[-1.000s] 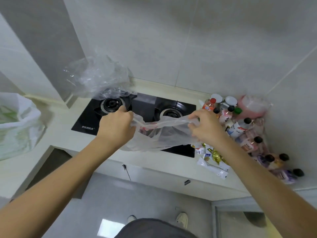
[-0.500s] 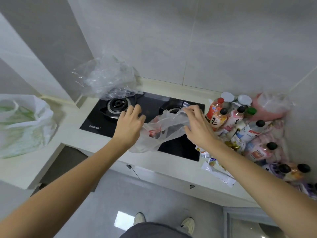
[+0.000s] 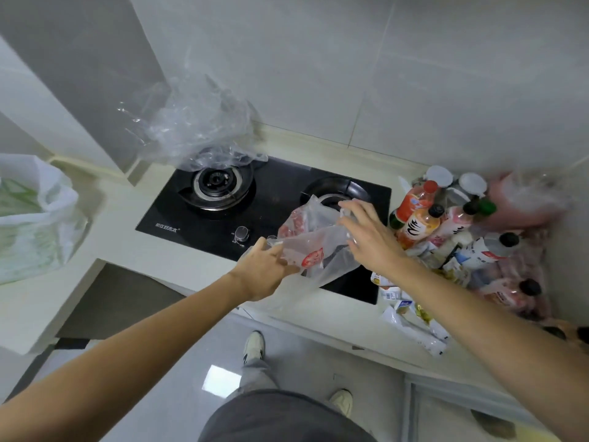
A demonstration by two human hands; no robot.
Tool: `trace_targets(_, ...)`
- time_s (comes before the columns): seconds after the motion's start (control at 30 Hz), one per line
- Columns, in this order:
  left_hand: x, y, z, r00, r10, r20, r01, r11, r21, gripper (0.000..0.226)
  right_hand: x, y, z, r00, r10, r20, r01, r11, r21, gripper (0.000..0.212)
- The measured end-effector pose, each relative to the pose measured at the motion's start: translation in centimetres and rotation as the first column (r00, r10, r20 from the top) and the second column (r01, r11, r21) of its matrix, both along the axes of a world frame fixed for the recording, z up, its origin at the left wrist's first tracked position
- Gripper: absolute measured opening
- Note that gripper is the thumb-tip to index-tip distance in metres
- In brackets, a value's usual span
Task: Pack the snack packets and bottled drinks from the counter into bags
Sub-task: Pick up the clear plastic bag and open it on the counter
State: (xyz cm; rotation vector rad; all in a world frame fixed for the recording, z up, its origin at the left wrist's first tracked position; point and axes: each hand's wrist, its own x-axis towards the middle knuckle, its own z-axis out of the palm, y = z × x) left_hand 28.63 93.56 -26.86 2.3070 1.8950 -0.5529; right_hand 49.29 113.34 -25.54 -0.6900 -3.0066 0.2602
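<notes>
A thin clear bag with red print (image 3: 314, 250) hangs over the right side of the black stove (image 3: 274, 202). My left hand (image 3: 264, 271) pinches its lower left edge. My right hand (image 3: 371, 239) is at the bag's right rim with its fingers spread, touching the plastic without closing on it. To the right, several bottled drinks (image 3: 420, 218) with orange, pink and white labels crowd the counter corner. Snack packets (image 3: 414, 317) lie near the front edge under my right forearm.
A crumpled clear bag (image 3: 197, 129) sits over the left burner against the wall. A white and green bag (image 3: 35, 218) stands on the lower counter at far left. The counter's front edge (image 3: 318, 327) runs beneath my arms. My shoes and the floor show below.
Both hands have moved right along the stove with the bag. The bag was stretched wide between them and now hangs bunched. My right hand's fingers have spread open.
</notes>
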Motion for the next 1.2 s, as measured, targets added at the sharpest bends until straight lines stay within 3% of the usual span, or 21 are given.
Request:
trace_targets(0.17, -2.0, 1.5, -2.5, 1.000, -0.027, -0.010, 0.027, 1.000, 0.012, 0.044, -0.8, -0.6, -1.0, 1.000, 0.010, 0.017, -0.011, 0.999, 0.044, 0.052)
trace_targets(0.33, -4.1, 2.6, -3.8, 1.000, -0.024, 0.021, 0.022, 0.997, 0.076, 0.063, -1.0, -1.3, -2.9, 0.986, 0.139, 0.088, -0.156, 0.959, 0.237, 0.038)
trace_targets(0.5, -5.5, 2.8, -4.5, 0.999, 0.000, 0.055, 0.001, 1.000, -0.012, 0.050, -0.2, -2.6, -5.3, 0.946, 0.294, 0.135, -0.311, 0.943, 0.121, 0.035)
trace_targets(0.63, -5.7, 2.9, -4.7, 1.000, 0.029, 0.005, -0.028, 0.996, -0.087, 0.057, 0.2, -3.4, -6.6, 0.944, 0.151, 0.295, -0.194, 0.973, 0.126, 0.029)
trace_targets(0.77, -5.5, 2.9, -4.0, 0.999, 0.032, -0.035, -0.037, 0.991, -0.132, 0.071, 0.5, -3.4, -6.5, 0.831, -0.093, 0.548, 0.067, 0.996, 0.066, 0.107)
trace_targets(0.9, -4.6, 2.4, -2.9, 0.996, 0.017, -0.087, -0.030, 0.988, -0.150, 0.075, 1.3, -4.3, -6.6, 0.821, -0.146, 0.553, 0.131, 0.989, 0.067, 0.137)
trace_targets(0.97, -4.5, 2.0, -2.6, 0.998, 0.007, -0.057, -0.015, 0.989, -0.146, 0.071, 2.1, -4.8, -6.2, 0.833, -0.126, 0.538, 0.109, 0.992, 0.063, 0.130)
trace_targets(1.07, -4.2, 1.2, -1.7, 1.000, -0.025, -0.018, 0.022, 0.991, -0.134, 0.065, 3.5, -5.5, -4.9, 0.894, -0.076, 0.442, 0.032, 0.994, 0.105, 0.093)
trace_targets(1.2, -3.4, 0.4, -0.9, 0.994, -0.098, -0.049, 0.092, 0.989, -0.117, 0.046, 4.0, -6.6, -5.6, 0.940, 0.167, 0.297, -0.215, 0.967, 0.137, 0.061)
